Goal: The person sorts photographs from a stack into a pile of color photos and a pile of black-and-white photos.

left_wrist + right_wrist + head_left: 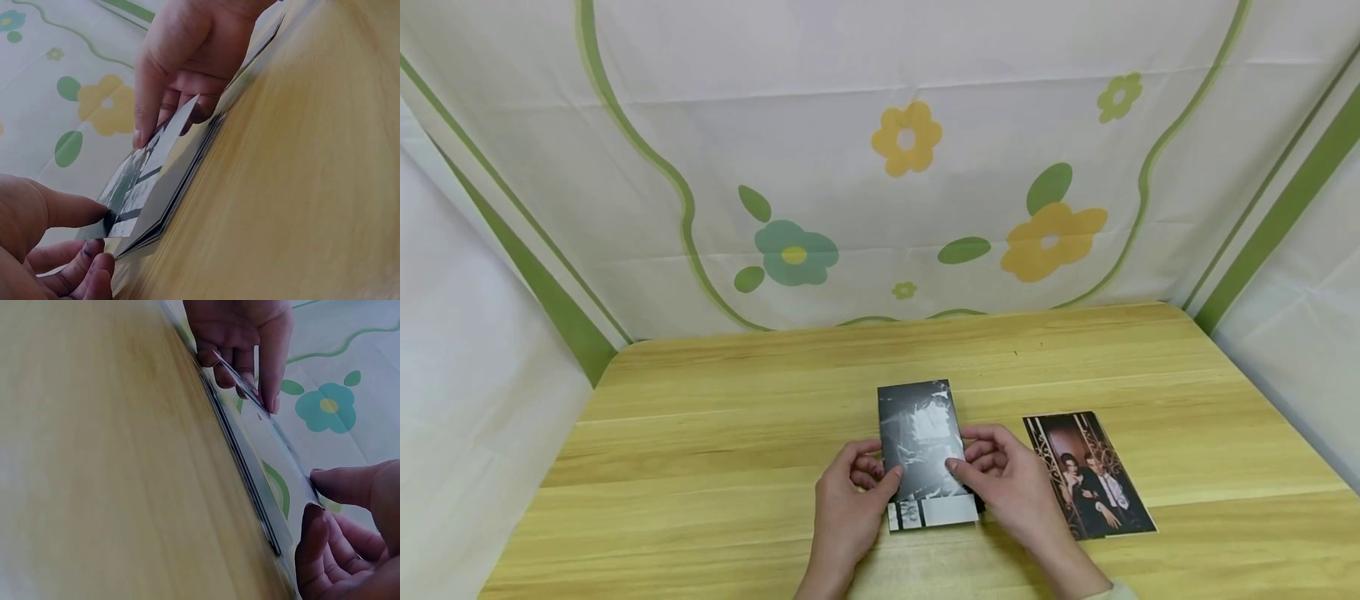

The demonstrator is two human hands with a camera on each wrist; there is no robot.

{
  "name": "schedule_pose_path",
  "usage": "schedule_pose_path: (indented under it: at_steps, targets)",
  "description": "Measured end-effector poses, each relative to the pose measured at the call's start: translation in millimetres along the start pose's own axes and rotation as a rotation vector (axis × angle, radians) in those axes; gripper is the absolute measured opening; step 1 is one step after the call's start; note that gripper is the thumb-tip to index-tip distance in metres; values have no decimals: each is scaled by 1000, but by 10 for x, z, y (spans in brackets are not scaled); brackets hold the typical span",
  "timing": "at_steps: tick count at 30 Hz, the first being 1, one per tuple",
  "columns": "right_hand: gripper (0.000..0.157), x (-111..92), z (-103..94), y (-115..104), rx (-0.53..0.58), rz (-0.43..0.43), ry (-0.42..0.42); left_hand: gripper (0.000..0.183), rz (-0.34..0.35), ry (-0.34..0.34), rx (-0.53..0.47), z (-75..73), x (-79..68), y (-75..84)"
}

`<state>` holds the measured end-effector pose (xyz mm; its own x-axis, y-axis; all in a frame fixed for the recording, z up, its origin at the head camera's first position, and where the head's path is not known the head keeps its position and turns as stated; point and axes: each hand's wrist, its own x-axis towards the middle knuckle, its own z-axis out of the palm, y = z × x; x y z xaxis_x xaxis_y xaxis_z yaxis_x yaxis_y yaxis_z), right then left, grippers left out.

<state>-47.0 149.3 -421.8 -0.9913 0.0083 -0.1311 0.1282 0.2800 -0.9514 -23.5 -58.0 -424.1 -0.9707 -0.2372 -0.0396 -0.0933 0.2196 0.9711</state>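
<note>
A glossy black-and-white photo card point(921, 442) is held between both hands near the front middle of the table. My left hand point(853, 500) pinches its left edge, thumb on the front face and fingers behind. On the opposite edge, my right hand point(1015, 492) pinches it the same way. Both wrist views show this card raised at a slant over a thin stack of cards point(240, 459), which lies low on the tabletop. Glare covers much of the card's picture, and a pale strip runs along its near end.
To the right of my right hand lies a colour photo card point(1093, 475) picturing two people. The wood-grain table point(715, 467) is bounded at the back by a white cloth point(850, 67) with printed flowers, and cloth also hangs at both sides.
</note>
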Motion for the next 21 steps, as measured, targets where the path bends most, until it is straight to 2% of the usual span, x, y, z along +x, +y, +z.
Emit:
schedule_pose_path:
  at_steps: [7,15,21]
  targets:
    - [46,9,13,-6,-8,20,10,43,6,1,40,11,7,13]
    - [50,-6,30,-10,-90,-69,44,52,31,11,100,28,25,14]
    - [56,3,32,-17,-62,-2,14,54,10,18,133,46,46,38]
